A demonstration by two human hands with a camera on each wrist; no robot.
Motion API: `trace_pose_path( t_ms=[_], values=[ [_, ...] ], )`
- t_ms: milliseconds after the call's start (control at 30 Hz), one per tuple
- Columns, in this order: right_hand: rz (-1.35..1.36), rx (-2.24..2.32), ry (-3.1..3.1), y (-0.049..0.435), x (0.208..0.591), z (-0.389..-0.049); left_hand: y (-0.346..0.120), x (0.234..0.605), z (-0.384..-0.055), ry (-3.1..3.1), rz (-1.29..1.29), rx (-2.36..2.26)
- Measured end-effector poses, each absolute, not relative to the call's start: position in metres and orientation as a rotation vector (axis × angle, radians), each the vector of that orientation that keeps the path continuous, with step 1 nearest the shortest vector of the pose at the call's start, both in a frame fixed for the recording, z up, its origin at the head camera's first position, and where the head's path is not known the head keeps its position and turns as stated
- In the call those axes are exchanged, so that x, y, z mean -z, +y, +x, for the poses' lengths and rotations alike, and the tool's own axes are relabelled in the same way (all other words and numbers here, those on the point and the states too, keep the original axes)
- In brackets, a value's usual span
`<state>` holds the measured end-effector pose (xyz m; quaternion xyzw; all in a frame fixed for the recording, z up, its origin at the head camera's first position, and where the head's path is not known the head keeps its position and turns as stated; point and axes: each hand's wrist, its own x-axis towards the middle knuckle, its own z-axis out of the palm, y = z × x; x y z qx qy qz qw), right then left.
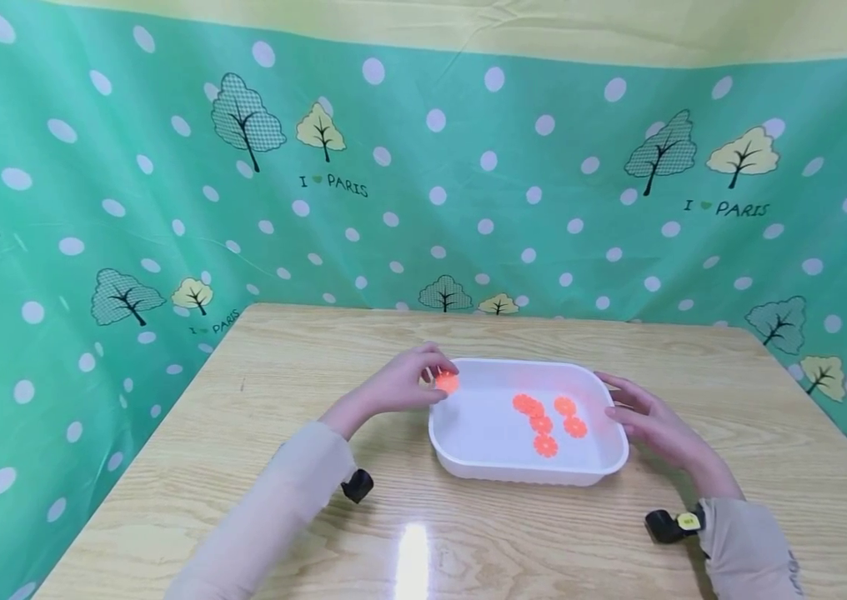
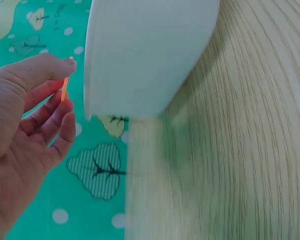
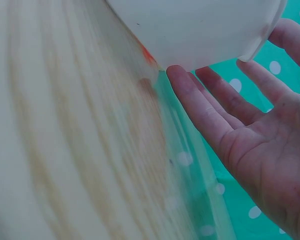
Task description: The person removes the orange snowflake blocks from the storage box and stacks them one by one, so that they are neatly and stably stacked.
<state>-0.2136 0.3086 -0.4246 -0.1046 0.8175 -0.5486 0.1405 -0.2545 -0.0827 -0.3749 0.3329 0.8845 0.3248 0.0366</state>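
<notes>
My left hand (image 1: 412,379) pinches a thin orange notched disc (image 1: 448,382) between thumb and fingertips, above the left rim of a white plastic basin (image 1: 468,458). In the left wrist view the disc (image 2: 66,82) shows edge-on, beside the basin's outer wall. Several like orange discs (image 1: 546,446) lie flat on the basin floor, mostly right of its middle, some overlapping. My right hand (image 1: 652,421) holds the basin's right side, with the thumb over the rim. In the right wrist view its fingers (image 3: 200,102) lie along the outside of the wall.
The basin stands on a wood-grain table (image 1: 281,517). A green dotted cloth (image 1: 408,175) with tree prints hangs behind and at both sides. Black wrist devices (image 1: 358,485) are worn at both sleeves.
</notes>
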Motion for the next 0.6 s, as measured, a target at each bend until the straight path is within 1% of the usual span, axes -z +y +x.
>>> trace_pose_path(
  t_ms=[267,600],
  values=[
    [-0.27,1.565,2.381,0.309,0.425,-0.214,-0.111,0.381,-0.254,2.779,0.981,-1.076],
    [-0.277,1.552,2.392,0.31,0.425,-0.214,-0.142,0.392,-0.25,2.826,0.884,-1.021]
  ],
)
